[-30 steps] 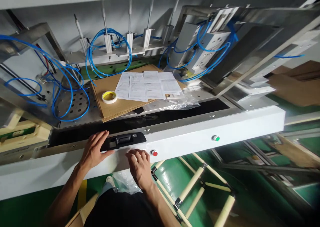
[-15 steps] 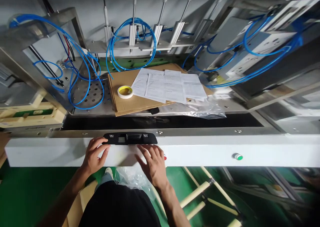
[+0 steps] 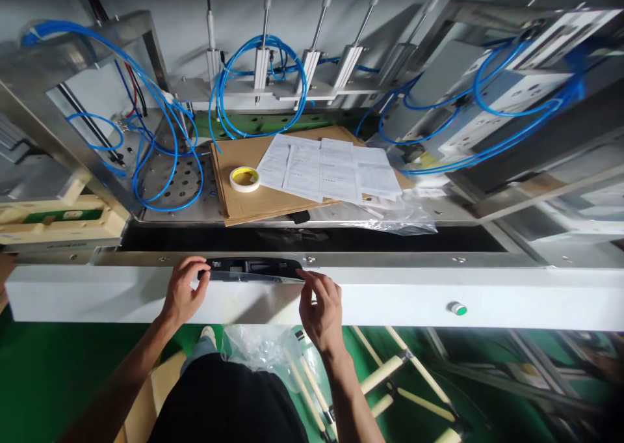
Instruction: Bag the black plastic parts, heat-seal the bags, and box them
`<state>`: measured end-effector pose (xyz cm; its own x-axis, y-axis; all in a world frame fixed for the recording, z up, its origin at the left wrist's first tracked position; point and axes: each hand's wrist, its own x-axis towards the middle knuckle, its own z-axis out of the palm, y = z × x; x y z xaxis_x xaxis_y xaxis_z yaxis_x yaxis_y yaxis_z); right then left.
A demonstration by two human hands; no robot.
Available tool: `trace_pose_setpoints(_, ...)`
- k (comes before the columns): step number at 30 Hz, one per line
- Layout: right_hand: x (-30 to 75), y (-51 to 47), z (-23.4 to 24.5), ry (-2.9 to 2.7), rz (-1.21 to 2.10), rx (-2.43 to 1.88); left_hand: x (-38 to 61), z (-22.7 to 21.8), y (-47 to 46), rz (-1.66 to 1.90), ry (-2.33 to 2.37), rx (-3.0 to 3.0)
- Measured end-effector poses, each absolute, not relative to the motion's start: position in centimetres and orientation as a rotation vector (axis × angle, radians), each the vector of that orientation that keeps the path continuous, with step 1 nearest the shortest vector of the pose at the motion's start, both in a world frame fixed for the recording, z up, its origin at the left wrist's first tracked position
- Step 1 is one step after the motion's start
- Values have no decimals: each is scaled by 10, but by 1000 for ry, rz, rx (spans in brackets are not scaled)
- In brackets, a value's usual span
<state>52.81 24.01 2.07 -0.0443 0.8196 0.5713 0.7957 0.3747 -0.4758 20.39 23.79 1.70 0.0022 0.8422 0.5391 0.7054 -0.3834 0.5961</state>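
A long black plastic trim piece [image 3: 266,265] with small cut-outs rests on the front ledge of the bench. Along its lower edge runs a strip of clear film [image 3: 263,278]. My left hand [image 3: 185,290] is closed, thumb and fingers pinching the trim's left end. At the other end, my right hand [image 3: 322,306] has its thumb and forefinger closed on the corner where trim and film meet. Whether those fingertips grip the film as well cannot be made out.
Behind the ledge lie a cardboard sheet [image 3: 268,207], printed papers [image 3: 336,170] and a tape roll [image 3: 244,179]. Blue air hoses [image 3: 221,98] loop around the metal fixtures. A green button [image 3: 458,309] sits on the white front panel [image 3: 390,300].
My right hand has moved right, from below the trim's middle to its right end, and its fingers have closed. Clear film now shows along the lower edge. My left hand has barely moved.
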Motion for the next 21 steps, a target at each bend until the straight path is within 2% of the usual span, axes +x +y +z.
trace_pose_setpoints(8, 534, 262, 14, -1494, 277, -1533, 211, 15, 246, 1311, 1716, 1652)
trace_pose_setpoints(12, 524, 261, 25, -1427, -62, -1565, 211, 16, 251, 1279, 1761, 1570)
trace_pose_setpoints(15, 492, 259, 39, -1642, -236, -1411, 211, 18, 252, 1261, 1757, 1550)
trace_pose_setpoints(21, 433, 277, 39, -2213, 0, -1245, 193, 21, 256, 1177, 1688, 1523)
